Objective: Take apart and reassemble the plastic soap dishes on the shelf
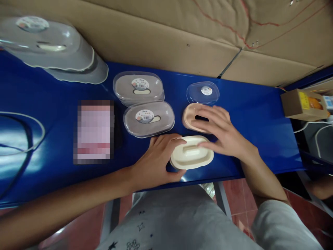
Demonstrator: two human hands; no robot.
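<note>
My left hand (158, 158) grips the left end of a cream oval lid-like piece (191, 163) with a raised bar in its middle, thumb at the near edge and fingers at the far edge. Just behind it lies a peach oval piece (191, 114) with a dark slot-like opening. My right hand (221, 130) rests over the right part of the peach piece, fingers spread and partly hiding it. Its thumb reaches over the right end of the cream piece. Beyond the right fingers lies a clear oval plastic cover (194, 92) with a round white sticker.
Two clear-covered oval boxes (163, 121) (122, 86) stand left of centre. Larger stacked clear containers (85, 66) are at the back left. A blurred-out rectangular item (93, 132) and cables (39, 125) lie left. Cardboard (169, 41) lines the back; a carton (292, 104) is right.
</note>
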